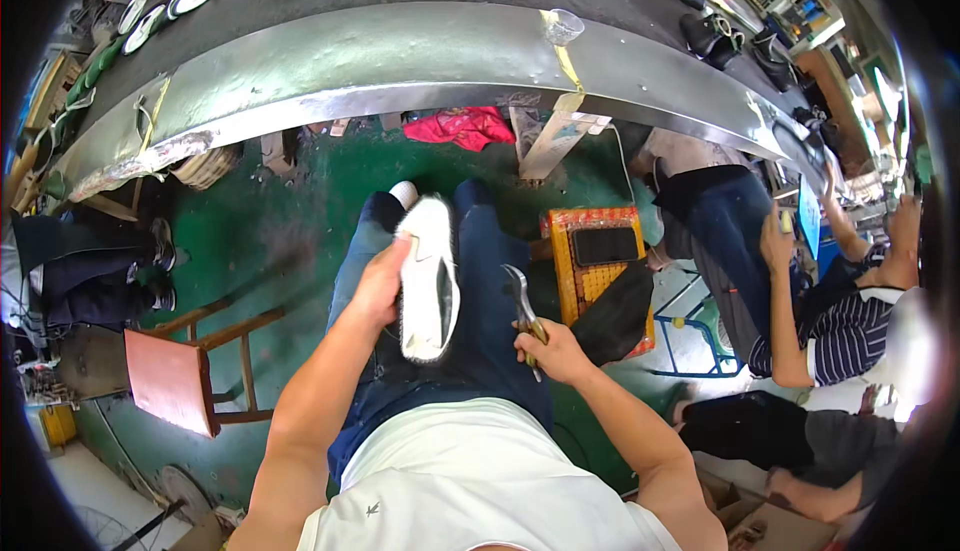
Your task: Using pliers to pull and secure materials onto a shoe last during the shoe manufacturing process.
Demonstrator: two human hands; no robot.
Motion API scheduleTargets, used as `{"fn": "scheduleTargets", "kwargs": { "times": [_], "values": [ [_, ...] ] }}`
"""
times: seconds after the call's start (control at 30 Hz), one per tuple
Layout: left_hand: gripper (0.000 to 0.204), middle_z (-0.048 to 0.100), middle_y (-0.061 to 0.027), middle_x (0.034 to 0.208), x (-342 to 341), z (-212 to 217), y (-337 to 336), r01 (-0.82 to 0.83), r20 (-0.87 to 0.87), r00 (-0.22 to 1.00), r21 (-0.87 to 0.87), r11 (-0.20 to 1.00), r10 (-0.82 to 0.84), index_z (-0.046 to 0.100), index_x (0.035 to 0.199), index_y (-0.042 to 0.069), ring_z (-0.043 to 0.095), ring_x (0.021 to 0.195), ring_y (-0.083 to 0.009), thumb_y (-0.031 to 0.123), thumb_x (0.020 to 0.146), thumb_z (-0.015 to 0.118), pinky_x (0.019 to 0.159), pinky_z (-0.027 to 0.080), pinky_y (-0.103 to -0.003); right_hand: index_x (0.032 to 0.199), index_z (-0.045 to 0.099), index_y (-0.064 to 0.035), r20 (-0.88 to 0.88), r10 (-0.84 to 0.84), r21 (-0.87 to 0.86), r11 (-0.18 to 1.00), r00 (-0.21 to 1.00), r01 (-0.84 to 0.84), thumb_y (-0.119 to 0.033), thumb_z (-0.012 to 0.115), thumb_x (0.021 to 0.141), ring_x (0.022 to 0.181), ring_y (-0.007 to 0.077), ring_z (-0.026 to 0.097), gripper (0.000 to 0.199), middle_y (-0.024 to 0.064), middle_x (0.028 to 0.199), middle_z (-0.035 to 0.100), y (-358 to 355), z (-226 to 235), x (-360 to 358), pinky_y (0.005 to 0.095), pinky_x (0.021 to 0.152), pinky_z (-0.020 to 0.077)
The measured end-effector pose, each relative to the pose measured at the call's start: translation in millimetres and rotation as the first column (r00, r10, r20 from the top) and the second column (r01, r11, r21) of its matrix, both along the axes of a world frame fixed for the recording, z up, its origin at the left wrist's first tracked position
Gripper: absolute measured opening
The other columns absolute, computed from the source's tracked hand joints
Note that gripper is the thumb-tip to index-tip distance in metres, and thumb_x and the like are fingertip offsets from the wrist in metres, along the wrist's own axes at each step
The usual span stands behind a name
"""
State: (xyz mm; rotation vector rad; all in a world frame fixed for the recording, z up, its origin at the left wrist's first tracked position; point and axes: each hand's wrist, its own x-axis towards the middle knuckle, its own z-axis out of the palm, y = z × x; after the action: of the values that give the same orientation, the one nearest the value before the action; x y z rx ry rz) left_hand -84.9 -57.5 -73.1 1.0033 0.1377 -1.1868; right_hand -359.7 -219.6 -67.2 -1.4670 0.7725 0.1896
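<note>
My left hand (382,281) grips the side of a white shoe (430,281) with a dark edge, sole side up, held over my lap. My right hand (552,349) is closed on the handles of metal pliers (521,298), whose jaws point up, just right of the shoe and not touching it. I sit with legs in blue jeans (490,251) stretched toward a long conveyor belt.
A curved metal-edged conveyor (400,61) carries soles and dark shoes across the top. A wooden chair (185,371) stands at left, an orange stool with a dark phone (598,251) at right. A co-worker in a striped shirt (840,331) sits at right. Red cloth (462,127) lies on the green floor.
</note>
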Motion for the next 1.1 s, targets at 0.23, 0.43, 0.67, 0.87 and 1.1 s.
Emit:
{"fn": "scheduleTargets", "kwargs": {
  "times": [0.23, 0.43, 0.67, 0.87, 1.1],
  "values": [
    [0.067, 0.068, -0.0131, 0.124, 4, -6, -13, 0.174, -0.001, 0.985, 0.078, 0.982, -0.174, 0.057, 0.135, 0.003, 0.067, 0.11, -0.0263, 0.056, 0.095, 0.066, 0.099, 0.053, -0.043, 0.101, 0.063, -0.0015, -0.094, 0.024, -0.106, 0.994, 0.995, -0.034, -0.016, 0.064, 0.096, 0.068, 0.0135, 0.062, 0.016, 0.0051, 0.076, 0.066, 8, 20, -8, 0.0298, 0.062, 0.05],
    [0.061, 0.067, -0.0119, 0.118, -10, -69, 14, 0.19, 0.014, 0.982, -0.018, 0.982, -0.19, 0.053, 0.135, 0.001, 0.067, 0.105, -0.0241, 0.044, 0.095, 0.07, 0.095, 0.055, -0.043, 0.109, 0.064, 0.001, -0.026, 0.271, -0.365, 0.894, 0.962, -0.262, -0.014, 0.063, 0.094, 0.08, 0.0306, 0.067, 0.021, 0.0167, 0.087, 0.068, 9, 56, -14, 0.0385, 0.075, 0.0526],
    [0.06, 0.067, -0.0151, 0.122, -10, -80, 15, 0.189, -0.031, 0.982, 0.031, 0.982, -0.188, 0.058, 0.131, 0.003, 0.068, 0.108, -0.0276, 0.052, 0.096, 0.065, 0.097, 0.055, -0.043, 0.135, 0.053, 0.0074, -0.162, 0.508, -0.673, 0.57, 0.846, -0.471, -0.01, 0.065, 0.091, 0.11, 0.0415, 0.063, 0.049, 0.0269, 0.123, 0.061, 14, 76, -23, 0.0472, 0.097, 0.0508],
    [0.065, 0.065, -0.0156, 0.124, -17, -73, 12, 0.185, 0.044, 0.981, 0.077, 0.98, -0.189, 0.05, 0.137, 0.003, 0.067, 0.11, -0.0273, 0.051, 0.096, 0.066, 0.097, 0.054, -0.044, 0.136, 0.05, 0.0127, -0.239, 0.501, -0.734, 0.468, 0.832, -0.492, -0.011, 0.064, 0.092, 0.115, 0.0432, 0.061, 0.052, 0.0295, 0.125, 0.06, 16, 64, -17, 0.0459, 0.101, 0.0487],
    [0.065, 0.064, -0.0153, 0.123, -16, -71, 8, 0.18, 0.03, 0.983, 0.099, 0.979, -0.183, 0.047, 0.138, 0.003, 0.066, 0.109, -0.0275, 0.048, 0.096, 0.068, 0.097, 0.055, -0.044, 0.137, 0.049, 0.0112, -0.286, 0.61, -0.383, 0.634, 0.739, -0.671, -0.018, 0.061, 0.096, 0.113, 0.0458, 0.06, 0.053, 0.031, 0.12, 0.062, -10, 75, -5, 0.0475, 0.099, 0.0481]
  ]
}}
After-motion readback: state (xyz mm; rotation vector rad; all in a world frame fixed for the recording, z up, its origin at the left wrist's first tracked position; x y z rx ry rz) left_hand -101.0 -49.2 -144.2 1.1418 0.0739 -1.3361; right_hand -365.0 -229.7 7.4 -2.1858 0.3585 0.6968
